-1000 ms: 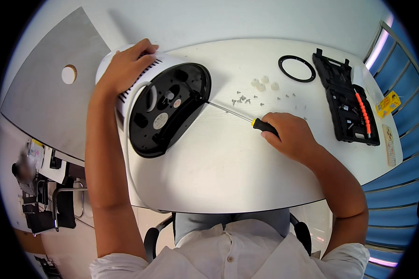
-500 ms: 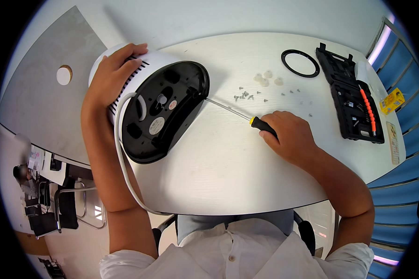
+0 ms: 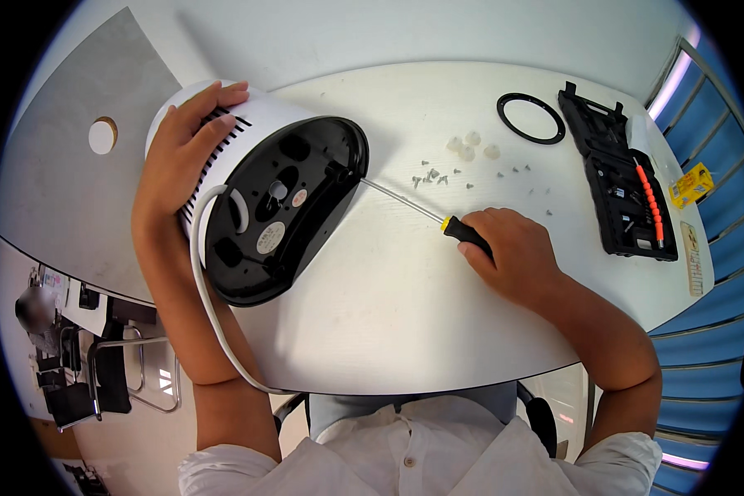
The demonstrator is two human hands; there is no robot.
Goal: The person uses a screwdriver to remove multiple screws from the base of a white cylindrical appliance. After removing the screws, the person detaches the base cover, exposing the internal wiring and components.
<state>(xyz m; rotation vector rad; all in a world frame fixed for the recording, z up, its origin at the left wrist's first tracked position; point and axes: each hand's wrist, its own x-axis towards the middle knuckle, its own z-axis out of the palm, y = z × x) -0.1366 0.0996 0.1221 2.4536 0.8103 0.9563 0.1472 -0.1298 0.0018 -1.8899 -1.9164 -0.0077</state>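
Black-handled screwdriver (image 3: 451, 225) — tip indistinct.

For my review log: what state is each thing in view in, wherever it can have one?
White vented appliance, tipped, black base exposed
Left grip, laid over the vented side
Screwdriver, in right grip, shaft reaching the base's rim
Power cord, slack
Tool case, open
Screws, loose, scattered
Black ring, lying flat
Orange flexible shaft, lying on the case

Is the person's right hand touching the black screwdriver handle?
Touching: the head view shows the right hand closed around the black screwdriver handle.
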